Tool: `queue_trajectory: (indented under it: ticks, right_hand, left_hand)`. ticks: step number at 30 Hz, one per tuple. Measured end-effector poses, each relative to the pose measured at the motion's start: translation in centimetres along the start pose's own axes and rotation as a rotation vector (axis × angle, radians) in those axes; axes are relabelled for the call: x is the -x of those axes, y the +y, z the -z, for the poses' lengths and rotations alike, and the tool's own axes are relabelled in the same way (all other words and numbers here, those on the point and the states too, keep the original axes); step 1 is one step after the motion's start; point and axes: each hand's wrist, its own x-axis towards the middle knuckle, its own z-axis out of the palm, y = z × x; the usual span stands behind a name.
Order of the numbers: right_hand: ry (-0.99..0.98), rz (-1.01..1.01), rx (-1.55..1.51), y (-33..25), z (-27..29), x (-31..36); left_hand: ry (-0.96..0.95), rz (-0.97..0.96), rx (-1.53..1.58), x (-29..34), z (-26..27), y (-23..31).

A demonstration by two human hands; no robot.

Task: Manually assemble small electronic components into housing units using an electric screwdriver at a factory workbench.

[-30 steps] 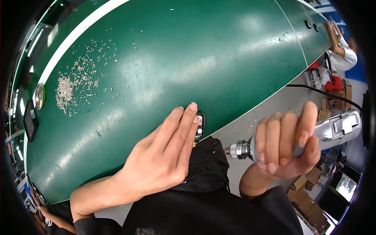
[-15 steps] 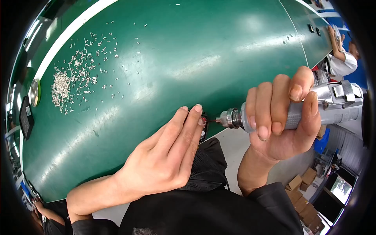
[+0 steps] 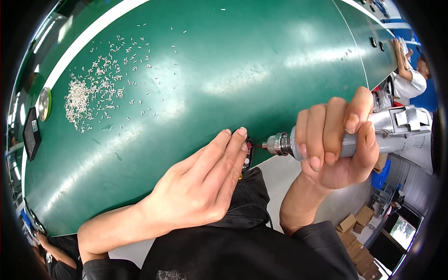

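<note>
A grey electric screwdriver (image 3: 394,145) lies sideways in my right hand (image 3: 333,140), whose fingers are wrapped around its body. Its silver nose and thin reddish bit point left, with the tip at a small black part (image 3: 248,161) that shows some red inside. My left hand (image 3: 196,184) rests over that part, fingers stretched and close together, pressing it at the near edge of the green table (image 3: 210,56). Those fingers cover much of the part. Whether a screw sits at the bit's tip cannot be made out.
Many tiny silver screws (image 3: 78,100) lie heaped and scattered at the left. Beside them are a round green-rimmed dish (image 3: 45,103) and a black box (image 3: 31,134). Two small black pieces (image 3: 374,42) lie far right, near another person's arm (image 3: 401,58). Cardboard boxes (image 3: 364,215) stand at lower right.
The view has shifted a little, so the screws on the table appear slightly farther right. Both hands keep the same hold, and the bit stays at the black part.
</note>
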Motion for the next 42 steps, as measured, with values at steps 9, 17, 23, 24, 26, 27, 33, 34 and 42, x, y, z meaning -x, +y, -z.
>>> queue_trajectory:
  ticks: [9, 17, 23, 24, 26, 27, 33, 34, 42]
  right_hand:
    - [0.119, 0.105, -0.121, -0.1, -1.4, -0.3]
    - [-0.061, 0.017, 0.222, -0.5, -2.6, -1.2]
    - [-0.026, 0.001, 0.133, -0.3, -3.2, -1.2]
    - [-0.065, -0.005, 0.088, -0.3, -3.2, -1.2]
    - [-0.132, -0.005, 0.037, 0.1, -2.6, -1.1]
    - [-0.187, -0.03, -0.005, 0.0, -2.3, -1.0]
    - [-0.259, 0.076, -0.314, -0.5, -2.5, -0.5]
    - [-0.237, 0.096, -0.373, -0.6, -2.6, -0.4]
    - [0.115, 0.074, -0.513, 2.6, -0.8, 1.0]
  left_hand:
    - [0.017, -0.018, -0.031, -0.2, 0.3, 0.5]
    - [0.082, -0.04, -0.045, -0.1, 0.2, 0.4]
    - [0.095, -0.035, -0.013, 0.1, 0.7, 0.4]
    - [0.098, -0.039, -0.033, 0.1, 0.8, 0.6]
    - [0.054, -0.007, -0.003, 0.4, 1.1, 0.5]
    - [0.056, -0.035, -0.007, 0.5, 1.0, 0.3]
    - [0.008, -0.007, -0.05, 4.8, 3.6, 1.3]
    - [-0.013, 0.143, -0.033, 6.6, 5.1, 1.5]
    - [0.238, 1.258, -0.725, 25.0, 12.1, -2.0]
